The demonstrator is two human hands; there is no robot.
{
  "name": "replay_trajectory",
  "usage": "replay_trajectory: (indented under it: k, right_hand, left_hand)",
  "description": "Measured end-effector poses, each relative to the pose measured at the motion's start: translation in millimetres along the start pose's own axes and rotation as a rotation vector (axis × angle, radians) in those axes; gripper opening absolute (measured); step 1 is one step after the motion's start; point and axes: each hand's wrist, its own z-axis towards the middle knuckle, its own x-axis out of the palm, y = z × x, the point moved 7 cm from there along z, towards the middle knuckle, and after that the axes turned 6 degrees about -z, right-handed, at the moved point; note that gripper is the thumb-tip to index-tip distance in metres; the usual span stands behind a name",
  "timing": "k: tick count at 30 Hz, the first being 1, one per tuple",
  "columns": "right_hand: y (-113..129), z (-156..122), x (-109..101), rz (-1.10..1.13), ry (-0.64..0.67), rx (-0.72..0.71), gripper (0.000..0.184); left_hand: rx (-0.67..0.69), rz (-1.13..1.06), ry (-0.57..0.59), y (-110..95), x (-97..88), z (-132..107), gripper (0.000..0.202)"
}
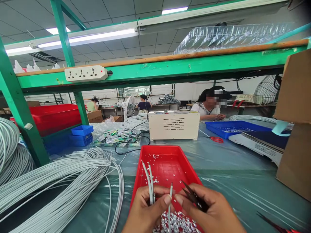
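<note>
My left hand is closed around several white cables. One more white cable stands upright between its thumb and fingers, with a dark tip at the top. Close beside that cable, my right hand has thumb and forefinger nearly pressed together and grips a black pointed tool with two slim tips; whether it is tweezers or snips I cannot tell. Both hands are over a red tray. Small silvery scraps are heaped in its near end, partly hidden by the hands.
Long bundles of white cable cover the left side of the table. Behind the tray stands a beige vented box. At right are a blue tray, a scale, a cardboard box and a red-handled tool. People sit further back.
</note>
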Motion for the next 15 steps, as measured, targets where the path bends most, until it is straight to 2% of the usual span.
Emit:
replay_trajectory:
  k: [3,6,11,15]
  right_hand:
    - [-1.3,4.8,-8.7,-0.073,-0.020,-0.047,0.005]
    - [4.1,4.7,-8.6,-0.158,0.008,-0.065,0.011]
    - [23.7,-2.1,-6.4,-0.178,-0.009,-0.093,0.022]
    - [30.1,-7.1,-1.4,-0.096,0.032,-0.094,0.024]
  left_hand:
    - [-0.005,0.068,-0.072,-5.0,-5.8,0.8,0.041]
    - [0.052,0.061,-0.070,-13.6,-5.7,0.4,0.042]
    - [0.138,0.221,-0.066,-29.1,-2.9,-4.6,0.036]
    - [0.111,0.249,0.039,-30.7,2.8,-5.5,0.033]
